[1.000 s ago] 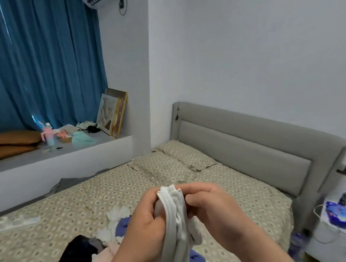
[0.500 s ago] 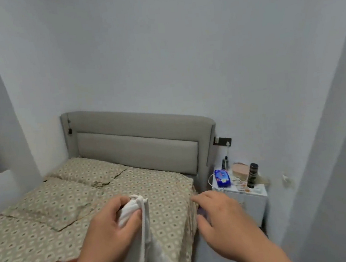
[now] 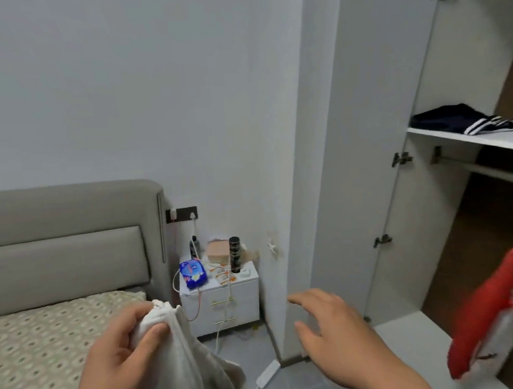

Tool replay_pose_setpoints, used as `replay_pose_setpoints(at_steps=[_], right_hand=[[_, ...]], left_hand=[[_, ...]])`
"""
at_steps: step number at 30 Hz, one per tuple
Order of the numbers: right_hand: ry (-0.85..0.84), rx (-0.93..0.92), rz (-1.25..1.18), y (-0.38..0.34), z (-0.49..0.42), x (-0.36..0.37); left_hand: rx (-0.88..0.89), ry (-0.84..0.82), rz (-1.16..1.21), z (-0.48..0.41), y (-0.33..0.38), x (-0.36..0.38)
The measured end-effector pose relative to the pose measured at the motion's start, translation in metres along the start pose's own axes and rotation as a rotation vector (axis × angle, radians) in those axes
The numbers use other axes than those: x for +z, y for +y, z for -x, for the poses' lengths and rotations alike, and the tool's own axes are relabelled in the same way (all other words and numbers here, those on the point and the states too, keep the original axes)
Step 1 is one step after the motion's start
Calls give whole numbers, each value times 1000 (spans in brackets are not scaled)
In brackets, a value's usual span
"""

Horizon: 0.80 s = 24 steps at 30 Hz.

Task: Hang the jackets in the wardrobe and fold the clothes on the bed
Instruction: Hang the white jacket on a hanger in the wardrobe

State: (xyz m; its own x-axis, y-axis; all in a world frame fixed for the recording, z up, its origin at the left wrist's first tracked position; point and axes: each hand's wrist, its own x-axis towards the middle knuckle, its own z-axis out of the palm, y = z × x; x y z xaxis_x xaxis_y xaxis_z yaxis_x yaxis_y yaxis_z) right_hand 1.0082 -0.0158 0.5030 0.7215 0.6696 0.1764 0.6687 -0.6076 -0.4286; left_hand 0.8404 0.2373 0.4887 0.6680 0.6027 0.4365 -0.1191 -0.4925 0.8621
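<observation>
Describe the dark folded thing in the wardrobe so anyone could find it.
Find the open white wardrobe on the right. On its shelf, just above the hanging rail, lies a folded navy garment. Its white stripes set it apart from the red garment lower down.

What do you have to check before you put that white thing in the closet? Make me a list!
1. Left hand has a firm hold on the white garment: ok, fingers and thumb pinch its bunched top.
2. Right hand free to help: ok, fingers spread and holding nothing.
3. Wardrobe door open: ok.
4. Room on the rail: ok, a bare stretch shows beside the red jacket.
5. Hanger in hand: not ok, neither hand holds one.
6. Whether it is a jacket to hang or clothes to fold: cannot tell, it hangs bunched up.
</observation>
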Motion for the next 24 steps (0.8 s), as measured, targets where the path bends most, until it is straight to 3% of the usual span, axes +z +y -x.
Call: replay_pose_setpoints(at_steps=[11,24], right_hand=[[126,388,38,46,-76,-1],[320,780,56,143,-86,-36]], left_hand=[[40,-383,186,-159,-72,98],[171,-787,350,-252,-59,289]])
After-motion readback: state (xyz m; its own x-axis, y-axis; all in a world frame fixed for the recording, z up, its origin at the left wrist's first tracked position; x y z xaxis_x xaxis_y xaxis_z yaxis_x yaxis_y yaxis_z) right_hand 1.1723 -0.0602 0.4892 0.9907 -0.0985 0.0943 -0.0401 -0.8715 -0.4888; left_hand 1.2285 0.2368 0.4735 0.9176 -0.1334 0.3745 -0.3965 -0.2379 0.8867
